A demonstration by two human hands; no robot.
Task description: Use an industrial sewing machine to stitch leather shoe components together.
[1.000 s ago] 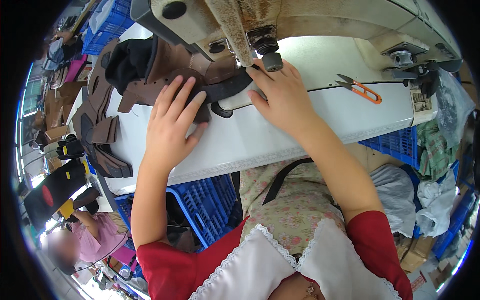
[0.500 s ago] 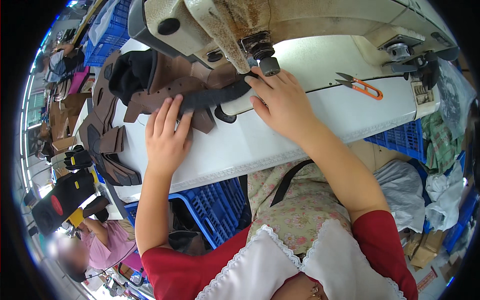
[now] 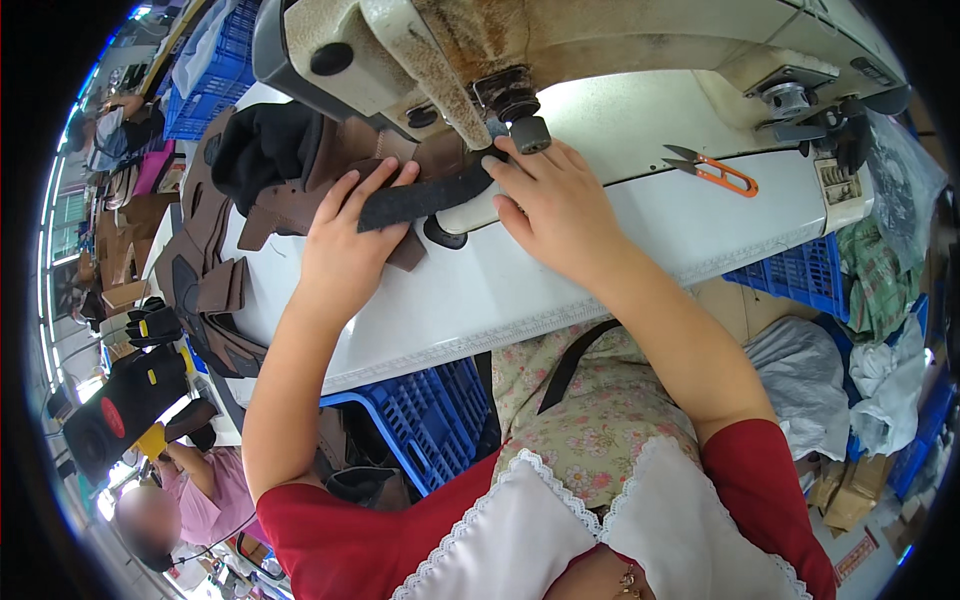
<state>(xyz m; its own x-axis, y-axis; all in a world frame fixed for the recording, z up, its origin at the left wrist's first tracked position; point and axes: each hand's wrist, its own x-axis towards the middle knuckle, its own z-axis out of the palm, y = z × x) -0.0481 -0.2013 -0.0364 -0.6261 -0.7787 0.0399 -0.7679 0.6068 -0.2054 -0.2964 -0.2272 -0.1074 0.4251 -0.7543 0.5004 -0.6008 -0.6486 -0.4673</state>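
A black fabric strip [image 3: 425, 200] curves along a brown leather-like shoe upper [image 3: 350, 150] under the head of a sewing machine [image 3: 440, 70]. My left hand [image 3: 345, 240] lies on the brown piece beside the strip's near left end, fingers stretched out and apart. On the right, my right hand [image 3: 560, 205] rests with its fingertips at the strip's far end, close to the needle area, its fingers extended and thumb apart. The machine's parts partly hide the stitching point. A bunched black lining [image 3: 262, 155] sits in the upper.
Orange-handled thread snips [image 3: 715, 170] lie on the white table [image 3: 480, 290] to the right. Several brown cut pieces [image 3: 215, 285] are stacked at the left. Blue crates [image 3: 420, 420] stand below the table, and a person in pink [image 3: 215, 500] sits at lower left.
My left hand has moved up and to the right across the brown piece, its elbow swinging outward to the left. My right hand has stayed almost in place by the needle area.
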